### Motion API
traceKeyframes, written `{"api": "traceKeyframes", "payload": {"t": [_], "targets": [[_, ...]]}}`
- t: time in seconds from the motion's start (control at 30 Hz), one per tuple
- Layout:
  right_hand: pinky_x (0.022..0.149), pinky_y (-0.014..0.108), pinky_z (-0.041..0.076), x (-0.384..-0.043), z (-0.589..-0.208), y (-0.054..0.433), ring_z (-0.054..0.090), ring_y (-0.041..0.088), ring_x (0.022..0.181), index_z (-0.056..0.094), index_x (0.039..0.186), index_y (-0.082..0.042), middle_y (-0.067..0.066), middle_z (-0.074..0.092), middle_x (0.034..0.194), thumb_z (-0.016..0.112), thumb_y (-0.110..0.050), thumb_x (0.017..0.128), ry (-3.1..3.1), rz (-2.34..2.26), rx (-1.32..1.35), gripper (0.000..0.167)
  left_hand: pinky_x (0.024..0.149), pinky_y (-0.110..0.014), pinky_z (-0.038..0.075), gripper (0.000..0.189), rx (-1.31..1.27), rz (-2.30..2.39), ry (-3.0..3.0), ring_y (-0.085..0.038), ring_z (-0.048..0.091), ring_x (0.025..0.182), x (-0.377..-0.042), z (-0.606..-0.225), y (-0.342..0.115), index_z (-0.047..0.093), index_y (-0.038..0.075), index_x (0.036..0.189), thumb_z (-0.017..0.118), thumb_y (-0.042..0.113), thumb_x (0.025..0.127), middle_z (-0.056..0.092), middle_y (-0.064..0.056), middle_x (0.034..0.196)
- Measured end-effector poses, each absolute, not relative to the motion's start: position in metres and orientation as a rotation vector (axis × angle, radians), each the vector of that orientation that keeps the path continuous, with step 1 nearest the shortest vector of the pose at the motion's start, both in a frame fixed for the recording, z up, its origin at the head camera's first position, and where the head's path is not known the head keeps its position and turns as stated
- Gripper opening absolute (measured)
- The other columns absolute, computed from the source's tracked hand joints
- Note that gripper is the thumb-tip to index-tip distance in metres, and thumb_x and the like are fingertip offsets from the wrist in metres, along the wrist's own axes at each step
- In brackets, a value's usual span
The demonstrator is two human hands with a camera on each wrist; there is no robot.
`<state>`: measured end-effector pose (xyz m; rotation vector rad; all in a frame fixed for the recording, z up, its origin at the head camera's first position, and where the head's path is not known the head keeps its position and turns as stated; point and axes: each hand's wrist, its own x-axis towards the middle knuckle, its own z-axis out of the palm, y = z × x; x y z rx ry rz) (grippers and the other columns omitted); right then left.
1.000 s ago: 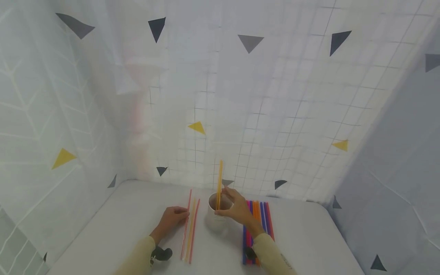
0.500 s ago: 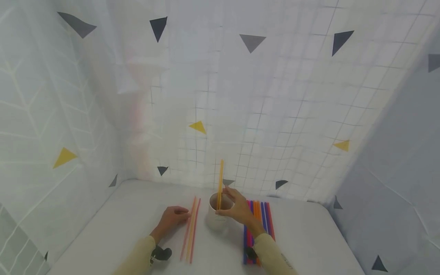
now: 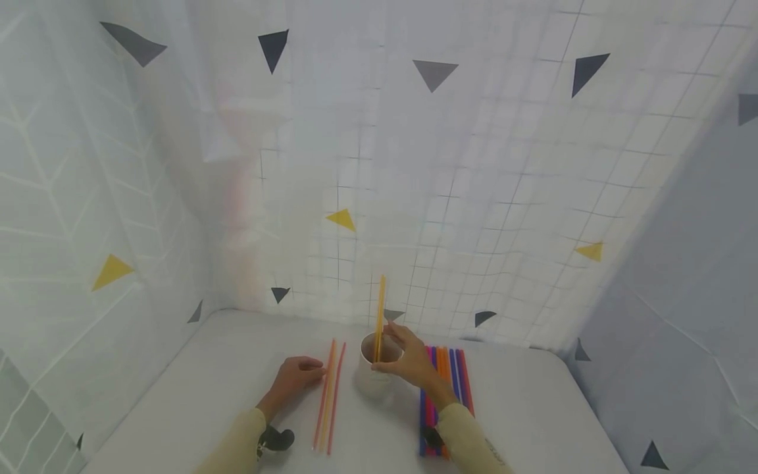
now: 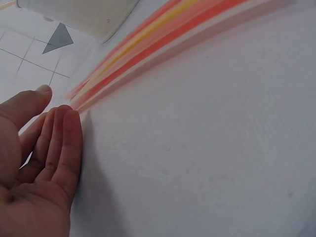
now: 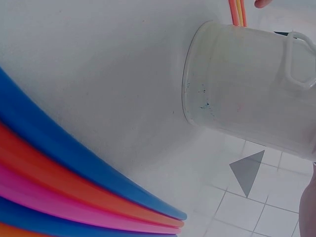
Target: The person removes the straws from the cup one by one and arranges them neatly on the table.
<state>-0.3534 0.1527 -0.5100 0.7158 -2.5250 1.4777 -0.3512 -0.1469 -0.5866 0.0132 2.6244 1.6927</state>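
Observation:
My left hand (image 3: pixel 299 374) rests on the table with its fingers extended, fingertips right at a red straw (image 3: pixel 322 411). A yellow straw (image 3: pixel 328 401) lies close along it, and another red straw (image 3: pixel 336 401) is just to the right. In the left wrist view the thumb stands apart from the fingers and holds nothing. My right hand (image 3: pixel 408 359) spans the rim of a white mug (image 3: pixel 372 385), thumb at the near side and fingers behind. Yellow straws (image 3: pixel 379 309) stand upright in the mug, their lower ends hidden.
Several thicker blue, pink and orange straws (image 3: pixel 444 362) lie side by side right of the mug, partly under my right forearm. The mug's handle (image 5: pixel 291 61) shows in the right wrist view. A patterned white curtain (image 3: pixel 462 197) hangs behind the table.
The leftmost red straw has slid right and nearer me, up against the yellow one beside my left fingertips. My right hand, the mug and its yellow straws have stayed in place.

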Motion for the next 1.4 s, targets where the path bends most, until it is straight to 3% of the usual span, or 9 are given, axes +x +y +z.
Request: {"api": "traceKeyframes", "payload": {"t": [0.37, 0.67, 0.83, 1.07, 1.27, 1.4], "targets": [[0.108, 0.044, 0.037, -0.354, -0.511, 0.153, 0.049, 0.022, 0.13, 0.036, 0.149, -0.003, 0.007, 0.054, 0.136, 0.091, -0.021, 0.068, -2.499, 1.461, 0.739, 0.1, 0.078, -0.033, 0.056, 0.029, -0.013, 1.669, 2.643, -0.014, 0.064, 0.083, -0.352, -0.584, -0.147, 0.072, 0.009, 0.105, 0.076, 0.029, 0.085, 0.07, 0.0, 0.092], [0.109, 0.039, 0.036, -0.353, -0.51, 0.154, 0.048, 0.017, 0.13, 0.036, 0.151, -0.012, 0.004, 0.054, 0.135, 0.091, -0.029, 0.067, -2.518, 1.477, 0.711, 0.102, 0.078, -0.034, 0.057, 0.031, -0.001, 1.665, 2.624, -0.014, 0.066, 0.084, -0.356, -0.581, -0.148, 0.071, 0.01, 0.107, 0.076, 0.03, 0.084, 0.07, -0.001, 0.095], [0.109, 0.041, 0.036, -0.354, -0.511, 0.155, 0.048, 0.021, 0.13, 0.035, 0.15, -0.009, 0.007, 0.054, 0.136, 0.091, -0.027, 0.067, -2.502, 1.487, 0.74, 0.102, 0.078, -0.033, 0.057, 0.029, 0.061, 1.689, 2.61, -0.015, 0.066, 0.084, -0.361, -0.573, -0.148, 0.071, 0.009, 0.107, 0.075, 0.028, 0.086, 0.07, -0.002, 0.095], [0.109, 0.037, 0.036, -0.356, -0.512, 0.155, 0.047, 0.017, 0.131, 0.036, 0.15, -0.013, 0.004, 0.054, 0.137, 0.092, -0.028, 0.066, -2.528, 1.482, 0.7, 0.102, 0.08, -0.035, 0.058, 0.032, 0.176, 1.779, 2.544, -0.019, 0.068, 0.086, -0.371, -0.55, -0.146, 0.067, 0.0, 0.113, 0.071, 0.021, 0.09, 0.07, -0.005, 0.098], [0.11, 0.038, 0.036, -0.355, -0.511, 0.154, 0.046, 0.017, 0.132, 0.035, 0.151, -0.013, 0.002, 0.053, 0.137, 0.091, -0.026, 0.067, -2.553, 1.479, 0.677, 0.102, 0.084, -0.038, 0.057, 0.034, 0.239, 1.797, 2.548, -0.021, 0.069, 0.09, -0.383, -0.531, -0.138, 0.069, 0.007, 0.112, 0.073, 0.03, 0.088, 0.071, -0.004, 0.099], [0.109, 0.043, 0.036, -0.354, -0.51, 0.154, 0.046, 0.021, 0.132, 0.034, 0.151, -0.009, 0.003, 0.053, 0.138, 0.09, -0.033, 0.067, -2.568, 1.477, 0.668, 0.103, 0.082, -0.037, 0.057, 0.027, 0.316, 1.797, 2.546, -0.021, 0.07, 0.089, -0.389, -0.522, -0.128, 0.07, 0.009, 0.11, 0.073, 0.026, 0.089, 0.071, -0.005, 0.1]]}}
